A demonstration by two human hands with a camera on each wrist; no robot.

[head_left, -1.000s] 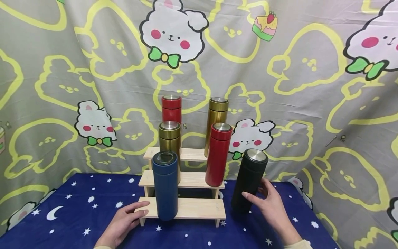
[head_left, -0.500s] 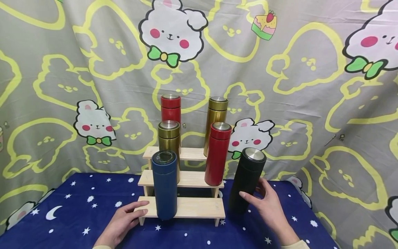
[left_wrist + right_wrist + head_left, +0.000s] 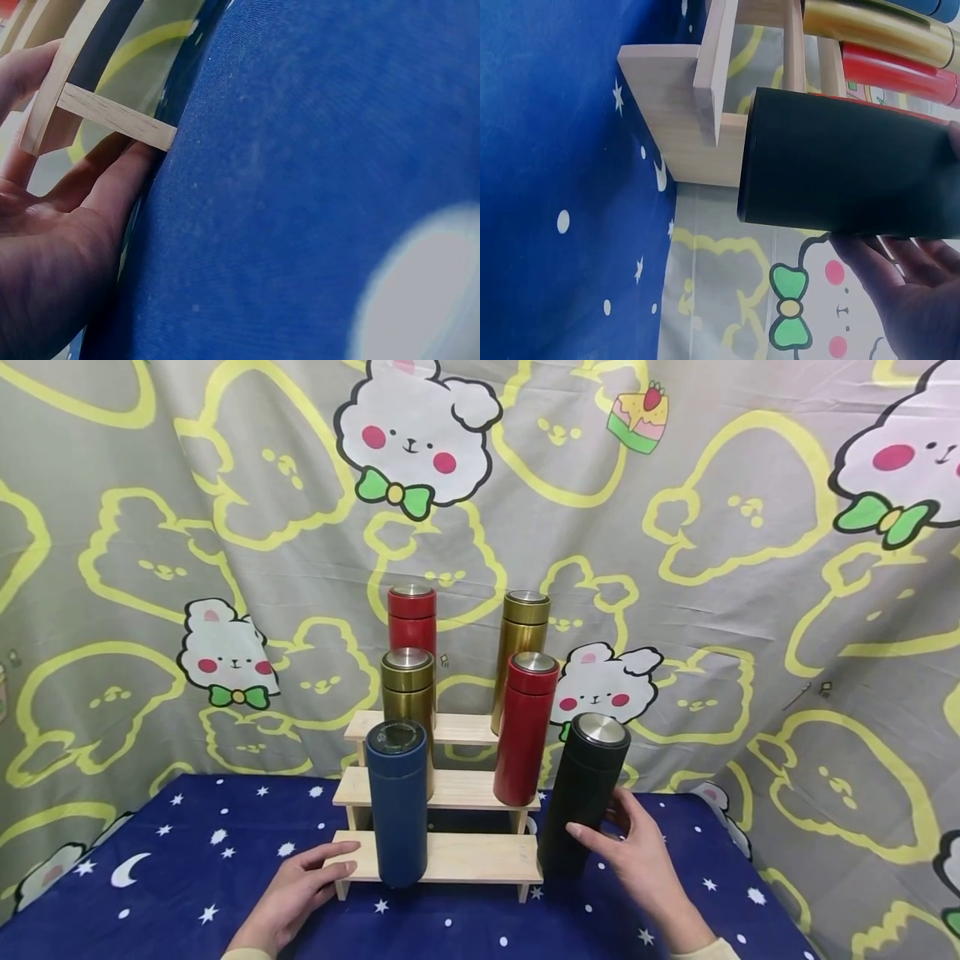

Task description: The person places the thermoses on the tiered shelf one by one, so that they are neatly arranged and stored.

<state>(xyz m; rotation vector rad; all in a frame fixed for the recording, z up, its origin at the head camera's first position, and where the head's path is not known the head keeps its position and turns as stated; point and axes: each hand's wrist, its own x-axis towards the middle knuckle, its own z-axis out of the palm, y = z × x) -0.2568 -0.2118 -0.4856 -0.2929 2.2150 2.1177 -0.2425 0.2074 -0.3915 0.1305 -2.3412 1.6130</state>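
Observation:
My right hand [image 3: 641, 852] grips a black thermos flask [image 3: 581, 802] by its side, tilted with its steel lid leaning right. In the right wrist view the flask's base [image 3: 748, 157] hangs off the tablecloth, beside the wooden step stand [image 3: 705, 82]. On the left, my left hand [image 3: 296, 889] holds the end of the stand's lowest step [image 3: 480, 857]; the left wrist view has its fingers [image 3: 112, 176] around that end, near a stand leg [image 3: 116, 116]. A blue thermos flask [image 3: 397, 810] stands on the left part of the same step.
On the middle step stand a gold flask [image 3: 408, 702] and a red flask [image 3: 527, 735]. Another red flask [image 3: 412, 618] and gold flask [image 3: 522, 635] occupy the top step. A patterned curtain [image 3: 300, 568] hangs behind the blue star-print tablecloth [image 3: 225, 877].
My right hand has carried the black flask leftward, closer to the right end of the lowest step. The left hand and the other flasks have stayed put.

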